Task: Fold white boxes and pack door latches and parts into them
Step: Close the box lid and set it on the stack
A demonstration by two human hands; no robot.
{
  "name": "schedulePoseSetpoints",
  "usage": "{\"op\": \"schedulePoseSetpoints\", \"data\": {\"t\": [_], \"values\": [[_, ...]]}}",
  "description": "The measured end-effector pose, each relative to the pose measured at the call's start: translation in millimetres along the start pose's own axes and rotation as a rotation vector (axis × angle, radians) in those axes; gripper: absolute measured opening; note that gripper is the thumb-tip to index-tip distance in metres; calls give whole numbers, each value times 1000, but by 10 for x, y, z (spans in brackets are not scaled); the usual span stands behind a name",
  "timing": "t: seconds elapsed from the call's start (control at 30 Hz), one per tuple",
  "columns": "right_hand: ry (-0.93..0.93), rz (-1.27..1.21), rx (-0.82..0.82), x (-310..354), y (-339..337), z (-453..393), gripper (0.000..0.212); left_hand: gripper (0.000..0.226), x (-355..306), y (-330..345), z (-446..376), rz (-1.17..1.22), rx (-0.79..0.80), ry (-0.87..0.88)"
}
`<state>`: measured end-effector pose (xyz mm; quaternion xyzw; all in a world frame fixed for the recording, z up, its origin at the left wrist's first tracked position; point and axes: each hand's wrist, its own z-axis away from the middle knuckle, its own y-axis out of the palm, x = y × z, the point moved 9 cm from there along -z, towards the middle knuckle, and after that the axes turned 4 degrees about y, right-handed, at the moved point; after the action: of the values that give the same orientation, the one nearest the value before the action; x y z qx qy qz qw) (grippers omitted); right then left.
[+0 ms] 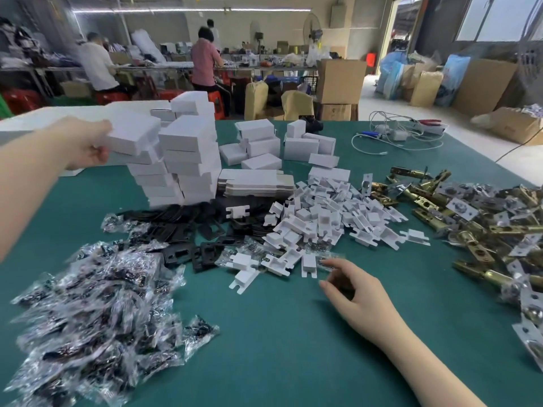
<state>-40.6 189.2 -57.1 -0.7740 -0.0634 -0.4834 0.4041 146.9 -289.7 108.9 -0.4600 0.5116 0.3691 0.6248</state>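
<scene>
Left hand (pixel 88 142) grips a white box (pixel 132 136); right hand (pixel 349 286) hovers, fingers loosely spread.

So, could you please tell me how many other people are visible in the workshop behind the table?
3: one in a white shirt at left, one in a pink shirt mid-room, one barely visible behind them. Clutter may hide more.

Packing workshop, green-topped table (pixel 279 333) heaped with parts, cardboard cartons (pixel 340 80), seated workers (pixel 98 66) at long benches
</scene>
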Motion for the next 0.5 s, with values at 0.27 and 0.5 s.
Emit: {"op": "schedulePoseSetpoints", "data": {"t": [0.27, 0.5], "values": [[11, 17, 0, 1, 2, -6, 27, 26, 129, 180, 33, -102, -42, 53], [5, 8, -5, -2, -9, 0, 27, 41, 128, 434, 105, 146, -72, 2]]}}
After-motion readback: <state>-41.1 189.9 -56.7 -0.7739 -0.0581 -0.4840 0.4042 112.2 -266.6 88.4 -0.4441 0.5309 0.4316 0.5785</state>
